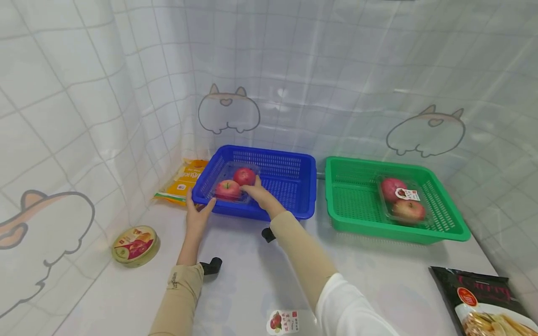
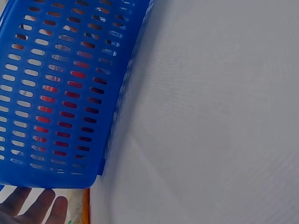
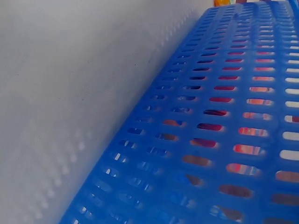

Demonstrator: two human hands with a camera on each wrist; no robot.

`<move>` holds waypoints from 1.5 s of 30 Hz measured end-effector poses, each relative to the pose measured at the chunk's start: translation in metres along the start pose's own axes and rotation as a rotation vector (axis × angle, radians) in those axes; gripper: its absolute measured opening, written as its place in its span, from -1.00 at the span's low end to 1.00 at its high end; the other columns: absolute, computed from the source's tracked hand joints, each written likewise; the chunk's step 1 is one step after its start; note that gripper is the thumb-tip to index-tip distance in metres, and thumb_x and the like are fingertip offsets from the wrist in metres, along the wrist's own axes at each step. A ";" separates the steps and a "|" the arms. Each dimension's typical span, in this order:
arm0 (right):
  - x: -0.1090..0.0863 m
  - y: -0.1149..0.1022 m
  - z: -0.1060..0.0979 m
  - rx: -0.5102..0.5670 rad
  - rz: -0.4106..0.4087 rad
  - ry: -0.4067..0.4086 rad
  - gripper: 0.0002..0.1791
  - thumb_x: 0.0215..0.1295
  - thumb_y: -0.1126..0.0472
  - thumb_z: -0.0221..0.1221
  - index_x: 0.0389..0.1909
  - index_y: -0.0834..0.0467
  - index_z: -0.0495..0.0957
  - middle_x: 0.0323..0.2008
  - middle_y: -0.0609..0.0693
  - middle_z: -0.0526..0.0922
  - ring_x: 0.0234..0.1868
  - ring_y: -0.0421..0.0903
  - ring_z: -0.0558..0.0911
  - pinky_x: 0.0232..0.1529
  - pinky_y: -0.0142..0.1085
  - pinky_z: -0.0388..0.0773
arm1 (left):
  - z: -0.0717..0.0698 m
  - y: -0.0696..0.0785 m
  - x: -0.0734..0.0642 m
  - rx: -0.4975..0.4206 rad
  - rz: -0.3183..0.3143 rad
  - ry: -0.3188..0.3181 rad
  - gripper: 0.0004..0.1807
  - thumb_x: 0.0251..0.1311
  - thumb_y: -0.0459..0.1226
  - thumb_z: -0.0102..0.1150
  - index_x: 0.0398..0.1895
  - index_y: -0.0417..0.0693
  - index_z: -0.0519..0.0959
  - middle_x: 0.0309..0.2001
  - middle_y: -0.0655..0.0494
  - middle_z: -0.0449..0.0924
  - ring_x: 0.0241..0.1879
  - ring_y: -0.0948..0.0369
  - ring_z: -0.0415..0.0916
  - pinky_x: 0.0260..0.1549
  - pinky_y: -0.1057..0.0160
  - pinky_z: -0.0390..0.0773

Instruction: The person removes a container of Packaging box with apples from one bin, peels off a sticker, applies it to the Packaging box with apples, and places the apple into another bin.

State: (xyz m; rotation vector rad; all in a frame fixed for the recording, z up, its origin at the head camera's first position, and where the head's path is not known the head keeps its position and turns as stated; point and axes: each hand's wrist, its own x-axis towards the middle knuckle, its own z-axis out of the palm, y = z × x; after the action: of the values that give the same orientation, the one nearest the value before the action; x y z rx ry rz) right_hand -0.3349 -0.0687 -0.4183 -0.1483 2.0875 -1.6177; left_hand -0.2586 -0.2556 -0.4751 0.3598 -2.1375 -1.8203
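In the head view, a clear pack of two red apples (image 1: pixel 228 190) lies in the left part of a blue plastic basket (image 1: pixel 290 215). My right hand (image 1: pixel 261 195) reaches over the front rim and holds the right side of the pack; its far fingers are partly hidden. My left hand (image 1: pixel 197 218) grips the basket's front left corner, thumb on the front and fingers at the left end. The left wrist view has those fingers (image 2: pixel 42 205) against the end of the basket (image 2: pixel 56 179). Only slotted basket wall (image 3: pixel 187 140) with red behind it fills the right wrist view.
A green basket (image 1: pixel 336 219) with another apple pack (image 1: pixel 405 205) stands at right. A yellow bag (image 1: pixel 185 179) lies behind the left hand, a round tin (image 1: pixel 135 246) at left. A black snack bag (image 1: pixel 483 298) is front right, an apple label (image 1: pixel 282 323) at the front edge.
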 end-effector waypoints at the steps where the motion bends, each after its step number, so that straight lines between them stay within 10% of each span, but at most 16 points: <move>1: 0.001 0.001 0.000 0.004 0.014 -0.005 -0.01 0.30 -0.01 0.01 0.42 0.04 -0.54 0.45 0.06 -0.41 0.42 0.14 -0.10 0.35 0.07 -0.07 | 0.000 0.000 -0.001 -0.001 0.004 0.001 0.00 0.16 0.00 0.16 0.46 0.19 -0.32 0.37 -0.11 0.03 0.24 -0.05 0.14 0.18 -0.02 0.28; 16: 0.012 0.008 0.005 -0.113 0.052 -0.022 0.04 0.30 0.05 0.06 0.39 0.07 -0.61 0.43 0.16 -0.25 0.37 0.12 0.09 0.31 0.02 0.11 | 0.005 -0.003 -0.009 -0.005 0.042 0.020 -0.06 0.17 0.00 0.14 0.45 0.24 -0.26 0.37 -0.07 0.06 0.23 -0.03 0.15 0.18 -0.01 0.28; 23: 0.109 0.057 0.004 0.118 0.035 0.017 0.12 0.16 0.29 0.22 0.43 -0.18 -0.45 0.36 0.20 -0.02 0.05 0.16 0.46 -0.22 -0.06 0.59 | 0.005 -0.001 -0.008 -0.001 0.060 0.036 -0.09 0.19 -0.03 0.13 0.45 0.21 -0.22 0.36 -0.04 0.06 0.23 -0.01 0.15 0.18 -0.01 0.28; 28: 0.117 0.058 0.006 0.202 0.057 0.087 0.09 0.13 0.40 0.20 0.43 -0.29 -0.30 0.38 0.23 -0.07 0.02 0.28 0.46 -0.33 0.00 0.60 | 0.004 0.000 -0.006 0.003 0.074 0.041 -0.09 0.18 -0.01 0.13 0.45 0.16 -0.22 0.36 -0.05 0.05 0.23 -0.01 0.15 0.19 -0.01 0.27; 34: 0.099 0.047 -0.001 0.064 0.080 0.091 0.10 0.10 0.33 0.24 0.42 -0.33 -0.28 0.41 0.15 -0.04 0.11 0.20 0.41 -0.20 0.09 0.53 | 0.005 -0.001 -0.004 0.011 0.046 0.032 -0.10 0.21 -0.05 0.12 0.45 0.22 -0.24 0.38 -0.03 0.02 0.25 -0.02 0.13 0.20 -0.02 0.25; 45: 0.018 -0.003 -0.002 0.344 0.109 0.106 -0.10 0.18 0.61 -0.08 0.45 -0.09 -0.10 0.43 0.13 -0.08 0.30 0.25 0.18 -0.14 -0.03 0.58 | 0.006 -0.004 -0.003 0.006 0.065 0.031 -0.09 0.18 0.02 0.12 0.44 0.26 -0.24 0.36 -0.04 0.06 0.22 -0.01 0.15 0.19 0.00 0.27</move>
State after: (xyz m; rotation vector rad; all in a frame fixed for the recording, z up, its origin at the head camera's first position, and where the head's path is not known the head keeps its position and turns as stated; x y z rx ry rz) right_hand -0.3519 -0.0745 -0.4206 0.1673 1.8207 -1.9212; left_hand -0.2584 -0.2501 -0.4798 0.3141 -2.1091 -1.7612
